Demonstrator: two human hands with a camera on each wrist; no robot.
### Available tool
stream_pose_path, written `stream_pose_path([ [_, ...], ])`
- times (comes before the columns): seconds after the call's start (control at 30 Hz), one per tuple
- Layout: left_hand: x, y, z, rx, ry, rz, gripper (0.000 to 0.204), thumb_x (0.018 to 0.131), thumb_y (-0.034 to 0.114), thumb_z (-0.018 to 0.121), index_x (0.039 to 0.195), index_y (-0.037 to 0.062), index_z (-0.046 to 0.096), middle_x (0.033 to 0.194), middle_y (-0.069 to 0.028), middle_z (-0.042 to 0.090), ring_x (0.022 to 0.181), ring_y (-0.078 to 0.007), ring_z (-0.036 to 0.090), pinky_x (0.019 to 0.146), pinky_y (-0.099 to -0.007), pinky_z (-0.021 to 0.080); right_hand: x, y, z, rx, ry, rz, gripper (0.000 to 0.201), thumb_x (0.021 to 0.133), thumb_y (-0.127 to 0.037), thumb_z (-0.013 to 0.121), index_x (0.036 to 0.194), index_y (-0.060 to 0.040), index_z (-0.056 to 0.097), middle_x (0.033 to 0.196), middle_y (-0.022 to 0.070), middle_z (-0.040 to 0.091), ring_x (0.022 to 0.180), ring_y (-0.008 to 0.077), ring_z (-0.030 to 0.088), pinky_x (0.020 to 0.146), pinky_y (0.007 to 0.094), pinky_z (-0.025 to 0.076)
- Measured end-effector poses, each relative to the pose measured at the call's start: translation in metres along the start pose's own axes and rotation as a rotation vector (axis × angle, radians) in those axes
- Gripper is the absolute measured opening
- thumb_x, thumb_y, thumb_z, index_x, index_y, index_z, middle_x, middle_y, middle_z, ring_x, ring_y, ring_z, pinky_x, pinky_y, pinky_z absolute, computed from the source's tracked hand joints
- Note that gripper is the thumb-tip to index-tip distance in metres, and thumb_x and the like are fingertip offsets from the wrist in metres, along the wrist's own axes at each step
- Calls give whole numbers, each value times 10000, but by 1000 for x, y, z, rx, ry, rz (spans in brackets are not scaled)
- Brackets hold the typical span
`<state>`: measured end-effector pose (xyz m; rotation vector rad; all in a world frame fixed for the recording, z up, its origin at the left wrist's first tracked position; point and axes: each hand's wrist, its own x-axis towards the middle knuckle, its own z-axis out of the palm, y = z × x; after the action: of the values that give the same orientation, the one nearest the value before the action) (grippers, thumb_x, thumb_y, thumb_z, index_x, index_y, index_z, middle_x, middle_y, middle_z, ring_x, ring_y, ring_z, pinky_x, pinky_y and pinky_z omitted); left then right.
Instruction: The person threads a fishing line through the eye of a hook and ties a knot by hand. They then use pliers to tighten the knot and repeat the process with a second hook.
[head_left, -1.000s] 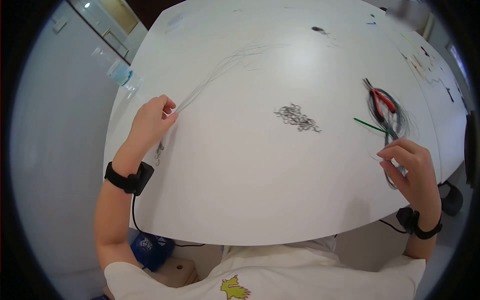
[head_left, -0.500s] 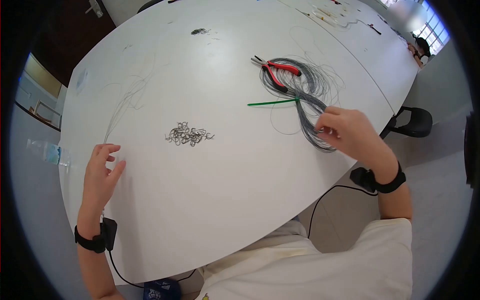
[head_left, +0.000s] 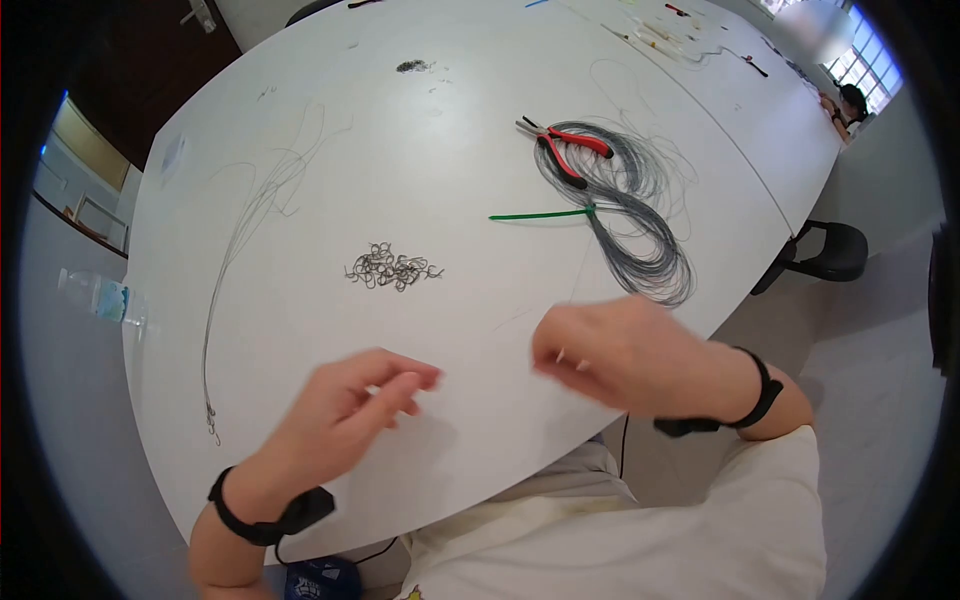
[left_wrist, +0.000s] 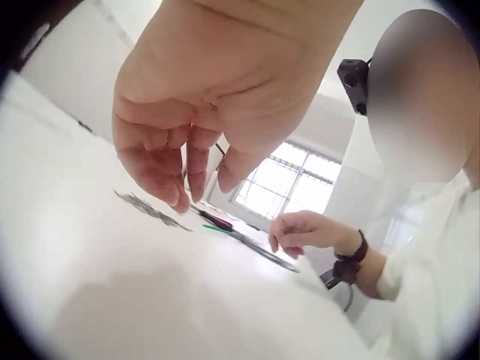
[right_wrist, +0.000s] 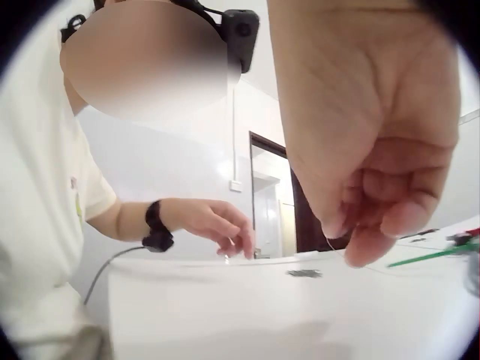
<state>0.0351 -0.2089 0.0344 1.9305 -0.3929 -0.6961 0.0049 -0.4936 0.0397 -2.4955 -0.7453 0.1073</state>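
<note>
Right hand: my right hand [head_left: 625,350], over the near side of the smooth white worktop [head_left: 480,180], seems to pinch one thin, pale, threadlike strand [right_wrist: 330,244] at the fingertips.
Left hand: my left hand [head_left: 345,410] is loosely spread, thumb apart from the fingers, with nothing visible in it.
Strand step: I judge I'm bringing out a single strand; the next move calls for my left fingers to find its end.
Hooks: the small heap of curved dark metal hooks [head_left: 390,268] lies beyond my hands, untouched.
Hooked strands: the long bundle of fine grey strands [head_left: 207,335], hooks at its near end, lies to my left.
Coil: red-and-black-handled metal pliers [head_left: 587,144] rest on the grey figure-eight coil [head_left: 628,262], tied with a narrow green strip [head_left: 540,215]; its stray loops could snag.
</note>
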Motion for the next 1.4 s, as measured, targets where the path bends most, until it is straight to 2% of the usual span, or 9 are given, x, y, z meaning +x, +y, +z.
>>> stream_pose_path([
  [0.17,10,5,25,-400,-198,-115,295,1050,217,484,1141,1,663,996,-29,679,847,-81,599,697,-246,497,10,-32,21,-12,44,-429,92,825,-57,593,859,-16,518,786,89,569,691,218,629,537,323,506],
  [0.3,1,6,15,-336,-50,4,225,1006,169,583,1111,9,702,862,-27,695,751,-62,609,644,-211,481,13,-43,22,-43,31,-469,113,790,-53,604,838,-11,511,772,80,552,694,193,618,536,314,508],
  [0.47,-34,8,-26,-290,401,117,237,1005,137,575,1052,-56,704,641,-21,634,507,-28,545,441,-159,378,15,-46,25,38,-66,-532,134,758,-49,611,838,-5,512,756,83,533,697,216,604,561,316,513],
  [0.7,-52,-2,-63,-62,757,223,280,1031,193,546,1070,-42,692,637,8,572,508,-18,465,450,-165,327,31,-57,26,139,-168,-610,132,766,-50,595,862,-9,514,782,93,540,753,257,611,614,352,519],
  [0.8,-58,-16,-74,-23,819,255,307,1046,228,526,1055,-32,690,651,21,538,566,-8,450,500,-170,328,42,-36,16,-102,-30,-440,109,773,-60,591,855,-35,525,792,94,539,767,264,612,615,361,515],
  [0.93,-60,-28,-68,-41,779,247,359,1055,245,488,969,-20,714,652,9,552,585,-36,476,547,-199,378,61,-15,2,-165,297,-263,85,814,-41,678,845,-38,599,762,85,582,661,266,614,578,358,481],
  [1.13,-38,-12,-4,-344,-63,-51,386,1071,278,432,1226,4,655,1005,-46,672,742,-94,561,657,-232,471,69,-28,6,35,463,-280,71,819,-21,725,832,-35,656,745,74,640,570,219,605,510,301,463],
  [1.27,-11,1,22,-697,-131,-167,372,1072,293,432,1266,32,612,1098,-23,656,842,-74,555,679,-219,468,69,-39,15,72,457,-288,63,818,-22,725,835,-35,666,746,69,644,571,201,615,501,287,465],
  [1.4,3,-3,31,-909,28,-141,248,1046,280,519,1107,71,638,1038,-2,655,813,-47,527,646,-183,448,62,-41,21,151,457,-282,65,813,-19,728,844,-41,676,747,64,649,582,190,626,499,278,472],
])
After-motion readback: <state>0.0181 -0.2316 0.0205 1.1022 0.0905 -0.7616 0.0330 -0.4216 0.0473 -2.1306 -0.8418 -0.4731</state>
